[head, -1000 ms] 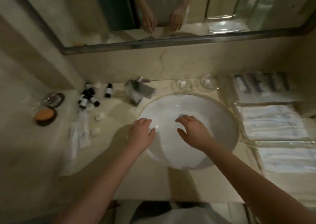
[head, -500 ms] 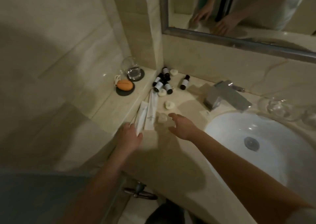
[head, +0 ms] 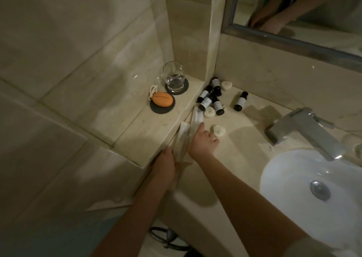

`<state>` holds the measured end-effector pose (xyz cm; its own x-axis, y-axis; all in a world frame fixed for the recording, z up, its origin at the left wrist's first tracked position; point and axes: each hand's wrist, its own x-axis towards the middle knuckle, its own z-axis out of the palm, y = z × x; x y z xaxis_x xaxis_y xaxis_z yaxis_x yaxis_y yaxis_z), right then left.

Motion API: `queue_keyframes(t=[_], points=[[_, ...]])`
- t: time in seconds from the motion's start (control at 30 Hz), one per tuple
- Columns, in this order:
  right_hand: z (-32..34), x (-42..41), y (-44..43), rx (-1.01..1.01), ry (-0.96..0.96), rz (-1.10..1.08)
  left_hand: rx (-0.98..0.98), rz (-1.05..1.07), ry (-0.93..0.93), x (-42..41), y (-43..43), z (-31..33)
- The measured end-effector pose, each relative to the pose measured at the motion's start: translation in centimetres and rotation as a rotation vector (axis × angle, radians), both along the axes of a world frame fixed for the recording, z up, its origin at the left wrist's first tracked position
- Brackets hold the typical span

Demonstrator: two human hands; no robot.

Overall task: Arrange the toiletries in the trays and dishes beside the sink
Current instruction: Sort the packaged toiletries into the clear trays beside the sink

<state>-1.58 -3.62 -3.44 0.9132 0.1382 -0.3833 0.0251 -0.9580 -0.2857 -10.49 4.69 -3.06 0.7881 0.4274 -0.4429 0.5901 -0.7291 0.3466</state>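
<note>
Long pale sachets [head: 184, 137] lie along the foot of the raised ledge on the marble counter. My left hand [head: 165, 165] grips their near end and my right hand [head: 202, 142] presses on their middle, fingers curled over them. Beyond lie several small dark bottles with white labels [head: 208, 100], one more bottle [head: 241, 101] apart to the right, and round white soaps [head: 219, 130], [head: 209, 112], [head: 226, 85]. An orange soap [head: 162, 99] rests on a dark round dish [head: 156, 110] on the ledge.
A glass of water [head: 174, 78] stands on a dark coaster at the back of the ledge. The chrome tap [head: 301, 131] overhangs the white basin [head: 305, 180] to the right. A mirror [head: 305, 11] hangs above the counter. Tiled wall lies to the left.
The view has swung left from the basin to the counter corner. Both hands have moved from above the basin onto the long sachets and closed on them.
</note>
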Motion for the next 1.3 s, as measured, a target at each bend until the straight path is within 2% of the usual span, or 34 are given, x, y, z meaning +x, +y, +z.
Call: queue_keyframes(t=[0.1,0.2,0.27,0.4,0.5,0.67,0.8,0.9,1.17,1.3], points=[[0.2,1.1,0.3,0.068,0.055,-0.116,-0.067,0.033,0.042,0.4,0.3,0.3],[0.8,2.2,-0.1,0.118,0.110,-0.135,-0.110,0.037,0.050,0.6,0.6,0.5],[1.3,2.9,-0.8,0.220,0.186,-0.188,-0.136,0.051,0.039,0.6,0.5,0.8],[3.0,3.2,-3.3,0.525,0.273,-0.293,-0.185,0.066,-0.048,0.4,-0.5,2.4],[3.9,2.2,-6.3,0.673,0.339,-0.326,-0.189,0.084,-0.145,0.0,-1.5,3.2],[6.0,-0.6,-12.8,0.899,0.499,-0.289,-0.383,0.179,-0.272,-0.6,-4.0,5.1],[8.1,-2.5,-18.6,0.891,0.395,-0.158,-0.457,0.146,-0.372,-0.3,-7.2,6.8],[9.2,-3.6,-23.4,0.830,0.327,-0.141,-0.492,0.064,-0.447,0.4,-10.3,8.0],[11.2,-8.1,-37.3,0.780,0.261,-0.200,-0.533,-0.229,-0.486,2.4,-21.0,10.6],[11.8,-11.5,-43.8,0.772,0.256,-0.263,-0.529,-0.318,-0.409,2.9,-26.9,10.5]])
